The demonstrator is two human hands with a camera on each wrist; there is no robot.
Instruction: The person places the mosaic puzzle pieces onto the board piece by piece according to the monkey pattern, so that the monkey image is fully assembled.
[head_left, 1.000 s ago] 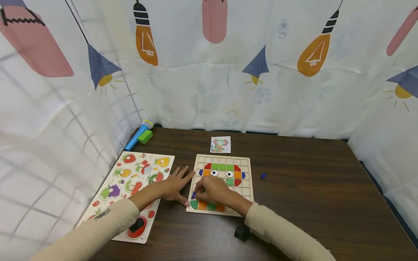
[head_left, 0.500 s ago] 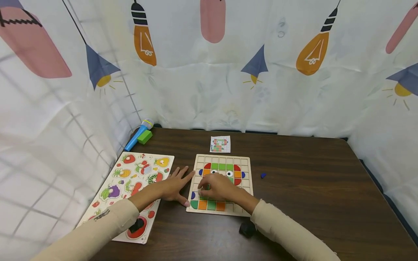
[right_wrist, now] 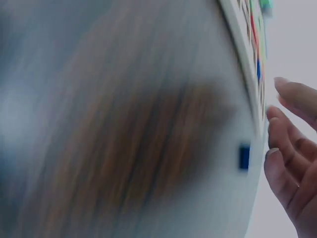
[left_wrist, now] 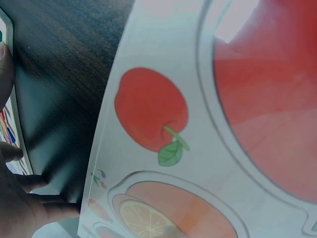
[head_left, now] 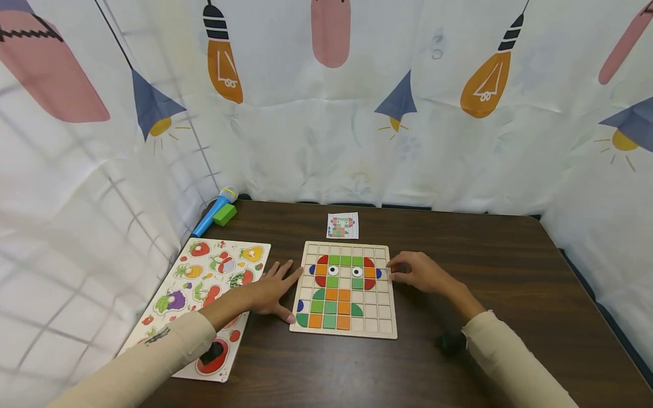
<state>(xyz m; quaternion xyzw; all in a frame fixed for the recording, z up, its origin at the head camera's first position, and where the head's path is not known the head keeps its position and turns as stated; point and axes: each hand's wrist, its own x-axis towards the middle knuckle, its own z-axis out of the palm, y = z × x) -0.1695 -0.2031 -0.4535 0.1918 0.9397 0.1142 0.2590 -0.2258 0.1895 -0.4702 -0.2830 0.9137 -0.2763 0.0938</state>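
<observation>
A wooden grid board (head_left: 372, 326) lies mid-table with red, orange, green and blue pieces and two eye pieces in its squares. My left hand (head_left: 270, 292) rests with spread fingers, its thumb and index finger touching the board's left edge. Right of the board, my right hand (head_left: 420, 273) hovers low with loosely bent fingers. Nothing shows between its fingers (right_wrist: 282, 134) in the right wrist view. A small blue piece (right_wrist: 244, 157) lies on the table near them; in the head view the hand hides it.
A fruit-picture board (head_left: 224, 371) lies at left, under the left forearm. Behind it are a blue toy microphone (head_left: 211, 215) and a green block (head_left: 225, 215). A pattern card (head_left: 342, 225) lies beyond the grid board. Curtains (head_left: 326, 136) enclose the table's far side.
My right hand has left the grid's lower left, where a blue piece now sits, and moved right, off the board, to beside the loose blue piece. The left hand stays put.
</observation>
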